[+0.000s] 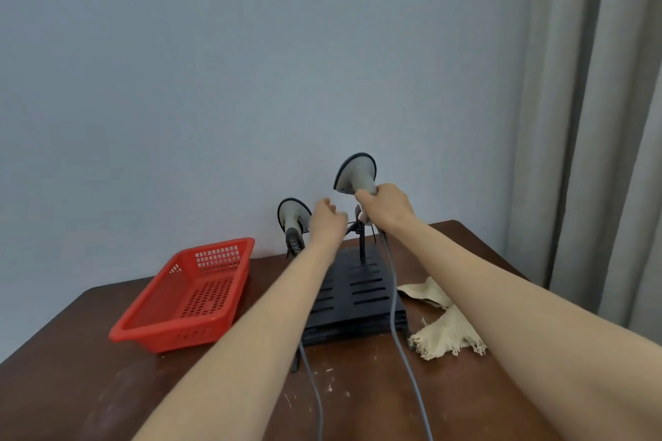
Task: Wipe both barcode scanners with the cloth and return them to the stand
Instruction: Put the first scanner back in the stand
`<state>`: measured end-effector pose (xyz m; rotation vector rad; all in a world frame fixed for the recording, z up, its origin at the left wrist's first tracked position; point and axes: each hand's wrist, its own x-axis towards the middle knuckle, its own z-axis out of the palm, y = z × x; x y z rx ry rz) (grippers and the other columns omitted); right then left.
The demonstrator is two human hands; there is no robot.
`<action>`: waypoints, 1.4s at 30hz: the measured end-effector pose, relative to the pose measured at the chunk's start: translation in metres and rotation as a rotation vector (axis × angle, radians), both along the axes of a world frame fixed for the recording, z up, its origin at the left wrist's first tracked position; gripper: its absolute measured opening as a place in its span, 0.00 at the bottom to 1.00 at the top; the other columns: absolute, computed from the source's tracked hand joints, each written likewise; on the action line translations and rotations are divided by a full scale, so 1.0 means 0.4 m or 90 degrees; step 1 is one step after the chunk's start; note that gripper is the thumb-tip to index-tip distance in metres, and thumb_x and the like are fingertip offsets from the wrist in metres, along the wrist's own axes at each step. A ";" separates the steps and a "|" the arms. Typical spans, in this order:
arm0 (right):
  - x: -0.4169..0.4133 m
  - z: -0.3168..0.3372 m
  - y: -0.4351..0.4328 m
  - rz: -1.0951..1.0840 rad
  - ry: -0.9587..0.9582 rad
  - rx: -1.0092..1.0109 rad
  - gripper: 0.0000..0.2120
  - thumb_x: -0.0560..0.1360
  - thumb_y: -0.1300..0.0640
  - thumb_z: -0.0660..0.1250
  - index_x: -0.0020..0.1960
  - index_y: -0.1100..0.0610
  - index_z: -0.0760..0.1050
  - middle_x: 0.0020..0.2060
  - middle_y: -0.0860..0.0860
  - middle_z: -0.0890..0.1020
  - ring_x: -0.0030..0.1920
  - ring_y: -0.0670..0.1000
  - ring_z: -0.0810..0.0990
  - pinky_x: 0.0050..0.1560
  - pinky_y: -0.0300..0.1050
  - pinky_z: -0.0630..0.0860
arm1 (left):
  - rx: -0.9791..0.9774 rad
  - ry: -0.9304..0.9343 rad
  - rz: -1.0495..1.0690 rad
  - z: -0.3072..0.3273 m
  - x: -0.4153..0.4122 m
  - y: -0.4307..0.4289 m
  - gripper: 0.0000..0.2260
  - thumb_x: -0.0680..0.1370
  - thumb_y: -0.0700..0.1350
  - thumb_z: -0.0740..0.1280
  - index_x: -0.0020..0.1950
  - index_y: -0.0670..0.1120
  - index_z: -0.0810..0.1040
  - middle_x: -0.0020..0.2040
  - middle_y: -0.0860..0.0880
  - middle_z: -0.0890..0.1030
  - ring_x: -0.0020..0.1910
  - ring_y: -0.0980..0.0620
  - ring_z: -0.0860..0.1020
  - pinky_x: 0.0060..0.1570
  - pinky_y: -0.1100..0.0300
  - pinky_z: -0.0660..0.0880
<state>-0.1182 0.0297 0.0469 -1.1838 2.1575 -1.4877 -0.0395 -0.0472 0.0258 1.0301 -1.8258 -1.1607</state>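
Two grey barcode scanners with dark rims are at the back of the brown table. My right hand grips the right scanner by its handle and holds it raised above the black stand. The left scanner sits upright at the stand's left side. My left hand hovers between the two scanners with its fingers loosely curled, holding nothing, just above the stand's thin holder arm. A frayed beige cloth lies on the table to the right of the stand. Grey cables trail from the scanners toward me.
An empty red plastic basket sits on the table to the left of the stand. A pale wall stands right behind the scanners. A grey curtain hangs at the right, past the table's edge.
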 end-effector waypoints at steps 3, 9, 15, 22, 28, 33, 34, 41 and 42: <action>-0.023 -0.017 -0.020 -0.032 0.015 0.000 0.10 0.73 0.55 0.58 0.39 0.61 0.72 0.35 0.58 0.81 0.35 0.54 0.74 0.35 0.44 0.68 | -0.088 -0.177 0.007 -0.090 -0.030 -0.029 0.30 0.75 0.39 0.67 0.73 0.36 0.56 0.71 0.41 0.66 0.68 0.43 0.67 0.58 0.56 0.68; -0.065 -0.022 -0.059 -0.032 0.035 -0.003 0.13 0.72 0.54 0.58 0.34 0.61 0.72 0.37 0.58 0.83 0.35 0.55 0.75 0.39 0.46 0.72 | -0.114 -0.254 0.028 -0.176 -0.097 -0.066 0.47 0.71 0.47 0.74 0.77 0.40 0.44 0.77 0.43 0.55 0.76 0.47 0.54 0.69 0.52 0.62; -0.086 -0.048 -0.084 -0.028 0.047 0.015 0.13 0.72 0.54 0.58 0.36 0.62 0.72 0.37 0.60 0.82 0.35 0.55 0.75 0.37 0.46 0.71 | -0.122 -0.214 0.076 -0.214 -0.122 -0.088 0.37 0.71 0.50 0.74 0.74 0.43 0.59 0.71 0.46 0.68 0.69 0.47 0.68 0.59 0.51 0.73; -0.065 -0.061 -0.107 0.000 0.086 0.021 0.12 0.72 0.53 0.59 0.36 0.61 0.71 0.37 0.60 0.83 0.36 0.56 0.76 0.40 0.50 0.75 | -0.170 -0.232 0.130 -0.228 -0.109 -0.090 0.17 0.74 0.52 0.70 0.52 0.40 0.72 0.48 0.43 0.80 0.45 0.45 0.78 0.34 0.57 0.70; -0.053 -0.072 -0.123 0.009 0.098 0.038 0.15 0.71 0.52 0.60 0.42 0.65 0.75 0.37 0.59 0.82 0.34 0.56 0.76 0.37 0.48 0.72 | -0.175 -0.251 0.125 -0.231 -0.113 -0.086 0.15 0.75 0.52 0.68 0.51 0.40 0.74 0.48 0.43 0.81 0.45 0.44 0.79 0.35 0.56 0.70; -0.050 -0.081 -0.123 -0.001 0.115 0.067 0.12 0.71 0.51 0.60 0.38 0.61 0.71 0.34 0.57 0.80 0.34 0.56 0.75 0.35 0.47 0.70 | -0.169 -0.263 0.117 -0.228 -0.113 -0.076 0.14 0.76 0.50 0.67 0.51 0.40 0.74 0.49 0.42 0.81 0.47 0.43 0.79 0.36 0.56 0.70; -0.050 -0.084 -0.123 -0.002 0.121 0.073 0.12 0.72 0.51 0.60 0.38 0.61 0.71 0.35 0.57 0.80 0.35 0.56 0.75 0.35 0.47 0.70 | -0.170 -0.263 0.115 -0.228 -0.113 -0.074 0.13 0.77 0.49 0.67 0.52 0.40 0.74 0.49 0.42 0.81 0.47 0.43 0.79 0.36 0.55 0.71; -0.037 -0.074 -0.127 0.020 0.178 0.076 0.12 0.74 0.53 0.58 0.52 0.59 0.69 0.42 0.56 0.78 0.42 0.58 0.75 0.37 0.48 0.70 | -0.166 -0.250 0.104 -0.223 -0.102 -0.061 0.11 0.78 0.45 0.65 0.53 0.38 0.74 0.51 0.41 0.80 0.50 0.42 0.78 0.39 0.54 0.71; -0.037 -0.071 -0.130 0.021 0.189 0.084 0.10 0.74 0.53 0.58 0.49 0.59 0.69 0.40 0.55 0.76 0.41 0.57 0.74 0.34 0.46 0.68 | -0.163 -0.249 0.104 -0.223 -0.102 -0.060 0.11 0.78 0.46 0.65 0.53 0.38 0.74 0.51 0.41 0.79 0.50 0.42 0.78 0.39 0.55 0.71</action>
